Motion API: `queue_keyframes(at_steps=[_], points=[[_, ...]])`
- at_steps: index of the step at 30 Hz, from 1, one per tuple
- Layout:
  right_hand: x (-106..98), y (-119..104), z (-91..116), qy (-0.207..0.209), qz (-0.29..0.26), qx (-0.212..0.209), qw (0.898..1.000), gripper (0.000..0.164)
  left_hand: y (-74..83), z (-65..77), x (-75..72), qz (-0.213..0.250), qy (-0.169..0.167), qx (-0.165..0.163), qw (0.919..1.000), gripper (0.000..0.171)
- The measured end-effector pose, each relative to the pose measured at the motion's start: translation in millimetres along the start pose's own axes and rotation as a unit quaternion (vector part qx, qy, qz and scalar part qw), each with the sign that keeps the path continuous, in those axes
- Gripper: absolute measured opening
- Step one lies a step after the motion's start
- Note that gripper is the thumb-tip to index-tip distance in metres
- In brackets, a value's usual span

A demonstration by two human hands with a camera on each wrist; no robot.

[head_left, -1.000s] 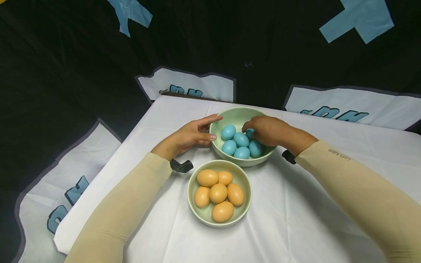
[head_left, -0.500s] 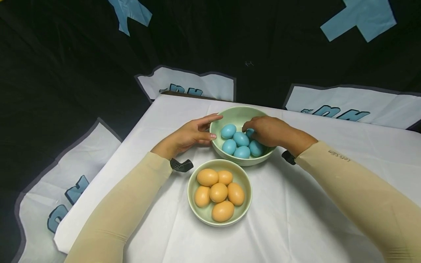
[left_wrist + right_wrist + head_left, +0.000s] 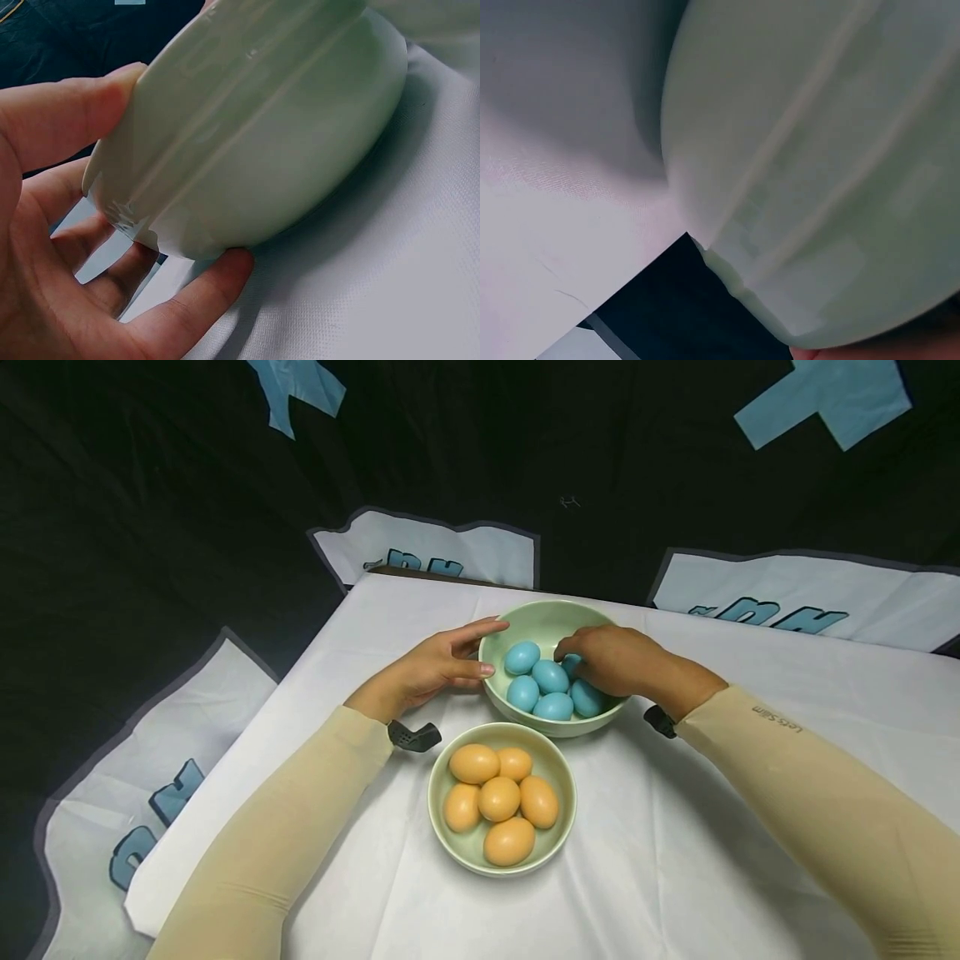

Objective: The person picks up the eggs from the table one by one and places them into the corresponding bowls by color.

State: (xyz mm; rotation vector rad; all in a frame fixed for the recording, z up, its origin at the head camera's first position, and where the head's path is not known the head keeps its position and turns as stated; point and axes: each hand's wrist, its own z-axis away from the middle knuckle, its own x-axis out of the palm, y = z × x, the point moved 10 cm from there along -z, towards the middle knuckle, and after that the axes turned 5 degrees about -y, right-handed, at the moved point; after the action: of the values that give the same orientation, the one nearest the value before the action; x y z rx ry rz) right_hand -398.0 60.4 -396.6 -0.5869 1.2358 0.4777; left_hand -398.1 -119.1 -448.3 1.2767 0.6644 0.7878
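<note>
In the head view, a large light-green bowl [image 3: 536, 618] holds several blue eggs [image 3: 551, 677]. My left hand [image 3: 431, 672] holds this bowl from its left side, index finger and thumb at the rim. The left wrist view shows the fingers [image 3: 187, 307] spread against the outer wall. My right hand [image 3: 618, 660] reaches over the right rim, its fingers curled round one blue egg [image 3: 572, 666]; the hand hides part of that egg and the fingertips. From the right wrist, mostly the outer wall of the bowl [image 3: 802, 172] shows, with a bit of skin at the bottom edge.
A smaller green bowl [image 3: 567, 793] with several orange eggs [image 3: 498, 799] stands just in front of the large one, close to my left wrist. White cloth [image 3: 720, 860] covers the table. Behind its far edge hangs a black backdrop [image 3: 480, 443].
Both hands keep their places at the large bowl, and the eggs lie as before. Only the head view has tilted very slightly.
</note>
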Motion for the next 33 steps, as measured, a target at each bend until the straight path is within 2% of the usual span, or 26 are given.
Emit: queue_keyframes(at_steps=[8,16,23,29,31,32,33], points=[[2,0,5,0.019,0.002,0.012,1.000,0.032,-0.5,-2.1,1.6,0.001,-0.002,-0.002,1.0000,0.075],[9,2,5,0.007,-0.002,0.026,1.000,0.035,0.3,-5.7,2.2,0.003,-0.005,-0.001,1.0000,0.076],[9,3,9,0.037,-0.003,0.028,0.999,0.036,-2.2,-8.0,3.2,0.009,-0.009,0.002,0.9999,0.076],[8,2,11,0.052,-0.025,0.032,0.998,0.036,-3.6,-5.3,2.7,0.007,-0.013,0.003,0.9999,0.078],[3,2,14,0.058,-0.033,0.043,0.997,0.037,1.3,-2.8,1.5,-0.038,-0.009,0.006,0.9992,0.082],[0,3,17,0.064,-0.038,0.052,0.996,0.037,5.7,-1.2,0.8,-0.080,-0.003,0.008,0.9967,0.083],[-5,3,19,0.072,-0.038,0.061,0.995,0.039,11.9,0.9,0.6,-0.134,0.005,0.011,0.9909,0.083]])
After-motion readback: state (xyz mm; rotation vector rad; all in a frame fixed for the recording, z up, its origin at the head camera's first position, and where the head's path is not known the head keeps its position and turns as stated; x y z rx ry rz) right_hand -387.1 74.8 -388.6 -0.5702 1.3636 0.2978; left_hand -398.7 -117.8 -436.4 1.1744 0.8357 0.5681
